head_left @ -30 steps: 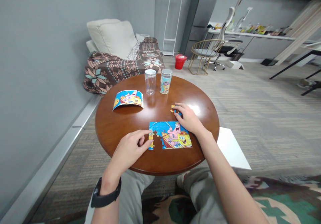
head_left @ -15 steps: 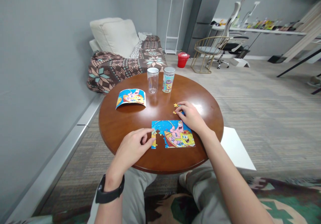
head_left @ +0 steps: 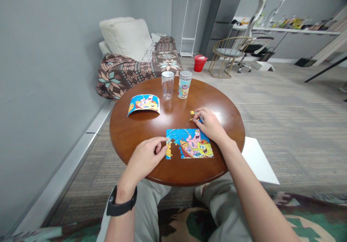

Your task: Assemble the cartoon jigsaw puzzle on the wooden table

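Note:
A cartoon jigsaw puzzle [head_left: 193, 144] lies on the round table near its front edge, with a gap in its lower left part. My left hand [head_left: 148, 157] rests at the puzzle's left edge. Its index finger and thumb are apart and touch the left strip, gripping nothing. Beyond the puzzle, my right hand [head_left: 208, 123] has its fingertips closed on a small puzzle piece [head_left: 192, 119], which looks tilted; the fingers partly cover it. Beside those fingertips lies a loose yellow puzzle piece [head_left: 192, 112]. More blue pieces are partly hidden under the right hand.
On the brown round table [head_left: 130, 137] stand a curved picture card [head_left: 145, 103], a clear jar [head_left: 167, 86] and a cartoon-printed jar [head_left: 184, 85]. A patterned sofa [head_left: 135, 70] is behind. A white board [head_left: 258, 160] lies low at the right, and a red bin [head_left: 200, 63] stands farther back.
The right fingertips have drawn together on a piece, which now appears tilted. My left hand stays at the puzzle's left edge. The whole view has shifted slightly.

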A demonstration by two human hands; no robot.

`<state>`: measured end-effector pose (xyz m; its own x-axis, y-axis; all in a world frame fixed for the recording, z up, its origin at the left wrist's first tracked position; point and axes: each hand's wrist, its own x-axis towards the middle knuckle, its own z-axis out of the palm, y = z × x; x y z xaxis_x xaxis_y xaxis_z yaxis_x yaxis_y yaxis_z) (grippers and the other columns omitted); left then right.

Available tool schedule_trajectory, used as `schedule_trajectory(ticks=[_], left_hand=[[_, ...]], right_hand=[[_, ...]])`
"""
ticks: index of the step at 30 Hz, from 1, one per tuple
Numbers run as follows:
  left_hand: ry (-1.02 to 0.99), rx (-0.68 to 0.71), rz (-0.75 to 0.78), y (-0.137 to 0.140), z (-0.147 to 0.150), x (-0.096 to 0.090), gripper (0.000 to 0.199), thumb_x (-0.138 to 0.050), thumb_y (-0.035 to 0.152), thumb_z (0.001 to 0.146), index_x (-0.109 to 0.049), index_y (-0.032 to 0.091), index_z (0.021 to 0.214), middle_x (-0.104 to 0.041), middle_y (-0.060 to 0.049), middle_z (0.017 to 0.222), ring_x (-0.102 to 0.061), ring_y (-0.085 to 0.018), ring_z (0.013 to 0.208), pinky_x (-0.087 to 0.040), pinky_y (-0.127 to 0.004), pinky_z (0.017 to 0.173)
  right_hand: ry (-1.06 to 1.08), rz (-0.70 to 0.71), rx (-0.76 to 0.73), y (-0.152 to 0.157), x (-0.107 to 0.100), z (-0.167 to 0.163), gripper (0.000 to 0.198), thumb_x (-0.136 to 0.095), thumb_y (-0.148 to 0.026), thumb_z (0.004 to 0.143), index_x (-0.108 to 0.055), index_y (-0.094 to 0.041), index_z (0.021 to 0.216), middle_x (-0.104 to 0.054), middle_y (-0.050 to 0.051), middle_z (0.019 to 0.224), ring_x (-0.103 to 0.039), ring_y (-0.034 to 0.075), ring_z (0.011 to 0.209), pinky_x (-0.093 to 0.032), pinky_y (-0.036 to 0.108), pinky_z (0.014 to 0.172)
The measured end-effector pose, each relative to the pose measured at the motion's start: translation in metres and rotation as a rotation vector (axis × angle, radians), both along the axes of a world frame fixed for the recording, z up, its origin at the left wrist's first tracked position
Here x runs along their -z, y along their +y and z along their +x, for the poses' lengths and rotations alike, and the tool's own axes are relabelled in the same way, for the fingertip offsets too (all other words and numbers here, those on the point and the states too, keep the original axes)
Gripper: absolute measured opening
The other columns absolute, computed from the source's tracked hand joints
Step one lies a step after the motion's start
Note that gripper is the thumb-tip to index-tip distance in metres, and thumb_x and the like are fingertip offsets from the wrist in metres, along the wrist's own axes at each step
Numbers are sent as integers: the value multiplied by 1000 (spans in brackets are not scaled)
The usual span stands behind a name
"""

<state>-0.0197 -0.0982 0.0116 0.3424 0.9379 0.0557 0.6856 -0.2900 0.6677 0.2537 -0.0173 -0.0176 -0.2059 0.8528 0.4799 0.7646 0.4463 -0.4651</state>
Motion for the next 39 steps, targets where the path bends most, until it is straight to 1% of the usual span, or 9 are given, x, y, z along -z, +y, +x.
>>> schedule_trajectory(ticks=[4, 10, 14, 22, 27, 31, 35, 37, 39], left_hand=[[6, -6, -13, -1, 0, -1, 30, -50, 36, 91, -71, 21, 106, -49, 4, 64, -47, -13, 61, -35, -25, 62], [1, -9, -20, 0, 0, 0, 31, -51, 38, 91, -71, 21, 106, -50, 4, 63, -47, -14, 60, -34, -25, 61], [-5, -10, -21, 1, 0, 1, 30, -51, 37, 91, -72, 22, 105, -50, 4, 63, -47, -13, 59, -35, -25, 61], [4, -17, -21, 0, 0, 0, 30, -51, 36, 90, -72, 22, 105, -50, 5, 63, -46, -13, 59, -34, -25, 61], [-8, -9, -11, 2, 0, -3, 33, -51, 41, 89, -72, 20, 104, -49, 5, 61, -45, -13, 56, -34, -24, 57], [-33, -9, 10, 3, 0, -3, 36, -52, 45, 87, -72, 19, 101, -52, 4, 61, -47, -13, 57, -36, -24, 58], [-29, -15, 37, 5, -1, -1, 39, -51, 49, 87, -71, 18, 101, -53, 3, 64, -50, -14, 60, -38, -24, 61], [-26, -19, 44, 6, -1, -2, 41, -53, 52, 84, -70, 17, 99, -54, 3, 65, -51, -14, 61, -38, -24, 62], [-22, -27, 47, 5, 1, -5, 42, -53, 52, 82, -70, 17, 98, -55, 3, 66, -52, -14, 63, -39, -24, 64]], right_hand=[[-5, 1, -4, -2, -5, -1, 9, -58, -21, 87, -62, -23, 80, -67, 9, 109, -61, 27, 107, -48, 45, 94], [225, -22, 232, 1, -5, 1, 7, -59, -24, 82, -64, -21, 87, -68, 4, 78, -61, 20, 72, -51, 35, 74], [304, -80, 278, 4, -4, 4, 18, -61, -25, 80, -66, -20, 97, -70, 2, 74, -61, 18, 68, -51, 32, 71], [304, -140, 231, 1, -6, 2, 17, -59, -25, 84, -74, -21, 92, -77, 5, 86, -69, 20, 76, -54, 35, 76], [150, -61, 42, 2, -2, -1, 14, -62, -21, 87, -76, -24, 86, -75, 4, 93, -66, 21, 91, -52, 36, 85], [47, -85, -21, 7, -4, -5, 14, -66, -21, 88, -76, -25, 96, -72, 3, 90, -63, 20, 90, -51, 35, 86], [-27, 25, 110, -6, -27, -9, 24, -60, -22, 92, -73, -22, 112, -66, 10, 111, -60, 25, 104, -49, 40, 92], [12, 78, 180, -29, -39, -2, 31, -54, -20, 94, -67, -21, 122, -63, 12, 114, -59, 26, 107, -49, 40, 94], [64, 117, 230, -64, -41, 19, 32, -49, -22, 95, -63, -22, 125, -62, 11, 113, -60, 25, 107, -49, 40, 95]])
